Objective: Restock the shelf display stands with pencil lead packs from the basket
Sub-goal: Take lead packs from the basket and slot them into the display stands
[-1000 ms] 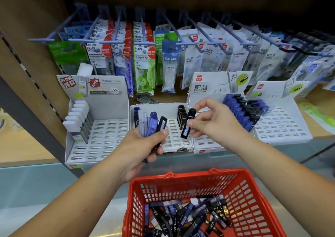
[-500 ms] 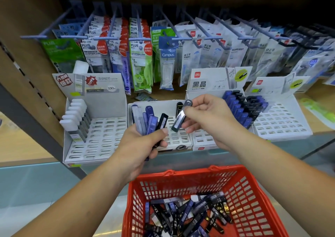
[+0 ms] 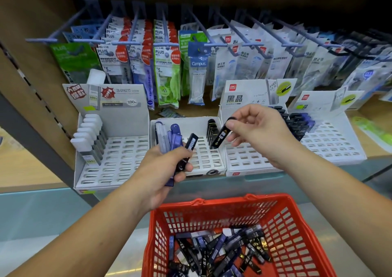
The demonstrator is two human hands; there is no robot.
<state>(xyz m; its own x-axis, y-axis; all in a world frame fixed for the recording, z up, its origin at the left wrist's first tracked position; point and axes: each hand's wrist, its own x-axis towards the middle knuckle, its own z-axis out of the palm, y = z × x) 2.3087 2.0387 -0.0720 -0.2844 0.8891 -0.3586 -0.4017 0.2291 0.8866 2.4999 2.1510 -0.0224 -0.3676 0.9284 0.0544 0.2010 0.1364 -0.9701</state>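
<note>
While left hand [image 3: 163, 170] grips packs [image 3: 174, 138], right hand [image 3: 258, 132] pinches black pack [image 3: 220, 138] over stand [image 3: 203, 160] rim.

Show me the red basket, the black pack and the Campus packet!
red basket [image 3: 297, 238]: head view, right side wall.
black pack [image 3: 221, 136]: head view, printed middle.
Campus packet [image 3: 198, 63]: head view, blue header card.
</note>
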